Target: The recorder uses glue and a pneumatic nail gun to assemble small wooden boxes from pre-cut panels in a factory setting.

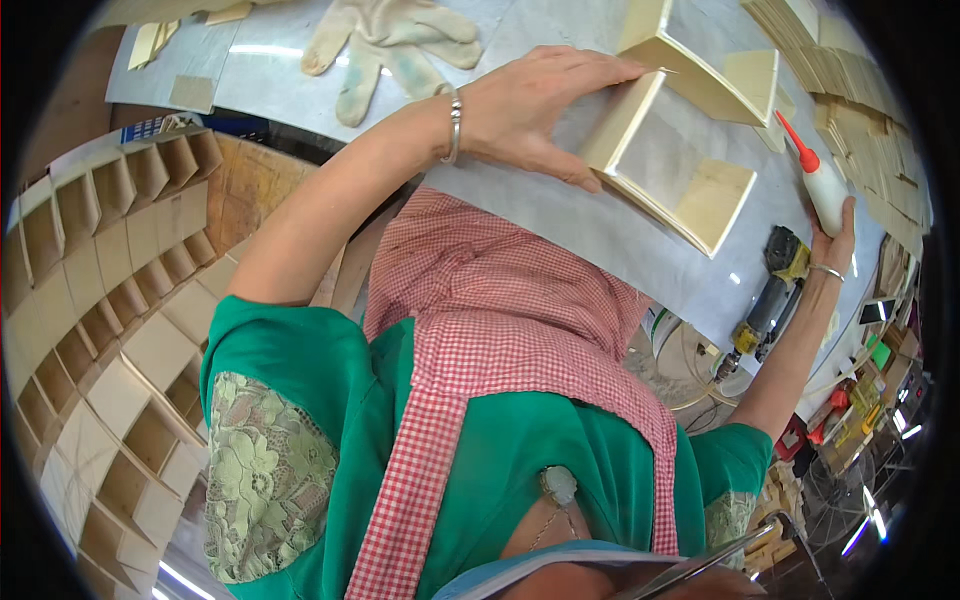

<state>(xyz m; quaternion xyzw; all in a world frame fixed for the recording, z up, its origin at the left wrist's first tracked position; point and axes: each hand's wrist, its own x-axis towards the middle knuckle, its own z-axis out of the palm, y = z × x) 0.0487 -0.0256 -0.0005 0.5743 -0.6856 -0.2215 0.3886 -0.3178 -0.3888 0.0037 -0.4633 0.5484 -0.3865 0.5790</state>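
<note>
My left hand (540, 112) spans the outer side of a three-sided thin-wood frame (640, 195), thumb at its near corner and fingertips at the far end, gripping that panel. The frame stands on the grey tabletop. Just beyond it stands a second similar wooden frame (705, 82). Off to the right, my right hand (838, 242) is closed round the lower part of a white glue bottle (824, 195). The bottle's red pointed nozzle tilts up and left towards the frames. My palm hides part of the bottle's base.
A yellow and black power drill (768, 298) lies by the table's right side. A stained work glove (385, 45) rests at the far left. Thin wooden panels (865, 110) are stacked at the far right. Assembled wooden compartments (110, 290) stand left, below table level.
</note>
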